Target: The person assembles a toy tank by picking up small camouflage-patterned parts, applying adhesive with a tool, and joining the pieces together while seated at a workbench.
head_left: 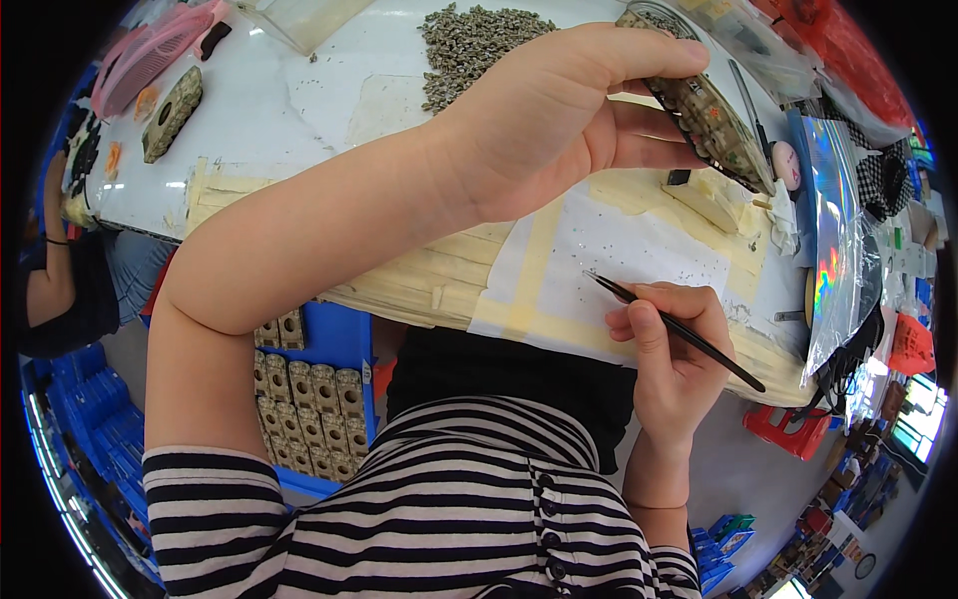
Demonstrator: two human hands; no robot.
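Observation:
My left hand (559,110) reaches across to the upper right and grips a camouflage-patterned casing (714,125), thumb on its upper edge and fingers underneath. My right hand (679,344) pinches slim black tweezers (689,341). Their pale tip points left, down at a white paper sheet (559,240) taped on the table. Tiny dark specks or parts (609,245) lie scattered on that sheet around the tip. Whether the tip holds one is too small to tell.
A heap of small camouflage-coloured pieces (479,45) lies at the back. Another casing (173,115) and a pink basket (160,50) stand far left. A blue crate (339,329) of casings sits below the table edge. Plastic bags (833,250) crowd the right. A person (70,285) sits left.

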